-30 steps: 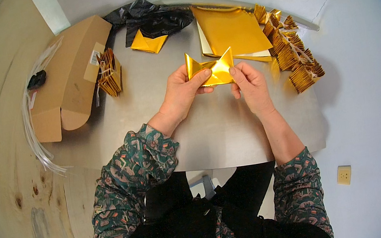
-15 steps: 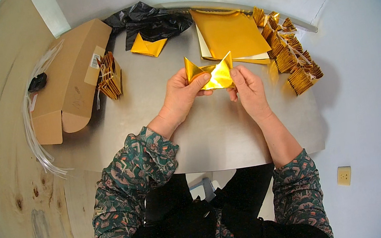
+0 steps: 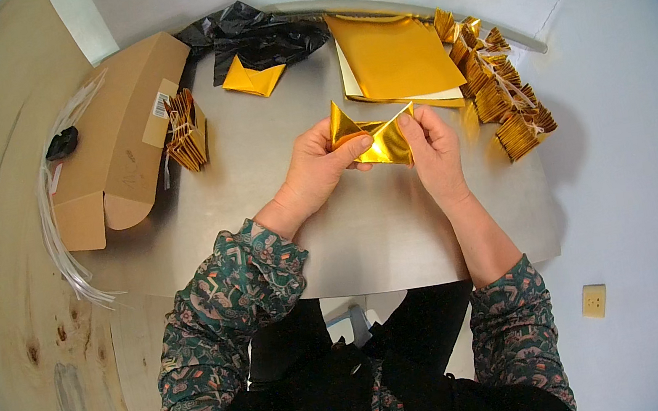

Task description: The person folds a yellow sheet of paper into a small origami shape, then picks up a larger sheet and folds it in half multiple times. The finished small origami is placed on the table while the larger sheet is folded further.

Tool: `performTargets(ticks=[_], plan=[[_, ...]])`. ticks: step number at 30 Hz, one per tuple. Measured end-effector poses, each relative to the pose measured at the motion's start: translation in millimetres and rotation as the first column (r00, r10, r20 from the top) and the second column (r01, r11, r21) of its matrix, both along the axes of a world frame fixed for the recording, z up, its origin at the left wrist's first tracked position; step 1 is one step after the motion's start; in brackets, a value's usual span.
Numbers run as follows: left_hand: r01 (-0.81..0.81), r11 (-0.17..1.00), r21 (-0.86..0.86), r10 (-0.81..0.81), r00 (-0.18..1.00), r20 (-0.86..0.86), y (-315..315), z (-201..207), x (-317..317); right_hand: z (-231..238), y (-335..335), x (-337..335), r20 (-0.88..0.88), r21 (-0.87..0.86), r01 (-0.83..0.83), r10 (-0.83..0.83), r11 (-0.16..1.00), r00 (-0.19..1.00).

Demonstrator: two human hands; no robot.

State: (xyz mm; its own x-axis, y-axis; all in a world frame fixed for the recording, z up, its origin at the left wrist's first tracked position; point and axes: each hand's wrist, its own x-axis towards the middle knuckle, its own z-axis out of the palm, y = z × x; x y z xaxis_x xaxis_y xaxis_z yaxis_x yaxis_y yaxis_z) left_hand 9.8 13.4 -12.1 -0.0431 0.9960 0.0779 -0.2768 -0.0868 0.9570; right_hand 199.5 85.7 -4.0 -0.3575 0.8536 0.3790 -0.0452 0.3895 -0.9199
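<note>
Centre of the frame, just above the middle, and here's the gold folded paper [image 3: 393, 146], held up over the metal surface [image 3: 376, 237]! The left hand [image 3: 314, 162] grasps its left part, thumb pressed across the front; the right hand [image 3: 436, 157] pinches the right edge. Two points jut upward, the paper tilting down to the right. Upper centre, gold sheets [image 3: 398, 55] lie stacked; upper right, tied gold bundles [image 3: 497, 91] sit beside them. Upper left, a cardboard box [image 3: 119, 139]!
</note>
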Motion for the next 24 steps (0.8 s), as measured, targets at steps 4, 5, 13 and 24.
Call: performTargets(ticks=[4, 5, 13, 24], plan=[[0.008, 1.000, 0.015, -0.009, 0.999, 0.035, -0.7, 1.5, 2.5, -2.2, 3.1, 1.1, -0.007, 0.065, 0.016, -0.016, 0.998, 1.000], [0.001, 1.000, 0.004, -0.001, 1.000, 0.027, -0.7, 2.0, 3.2, -2.5, 2.5, 2.1, -0.017, 0.029, 0.009, -0.008, 1.000, 1.000], [0.017, 1.000, -0.026, -0.017, 1.000, 0.002, -2.3, 1.8, 2.7, 7.9, 1.3, 1.1, -0.140, -0.242, -0.065, 0.031, 0.968, 0.990], [-0.073, 0.997, 0.007, 0.073, 0.997, -0.035, -2.6, 1.8, 2.8, 8.5, -4.0, -0.1, 0.025, -0.378, -0.252, 0.282, 0.891, 0.959]])
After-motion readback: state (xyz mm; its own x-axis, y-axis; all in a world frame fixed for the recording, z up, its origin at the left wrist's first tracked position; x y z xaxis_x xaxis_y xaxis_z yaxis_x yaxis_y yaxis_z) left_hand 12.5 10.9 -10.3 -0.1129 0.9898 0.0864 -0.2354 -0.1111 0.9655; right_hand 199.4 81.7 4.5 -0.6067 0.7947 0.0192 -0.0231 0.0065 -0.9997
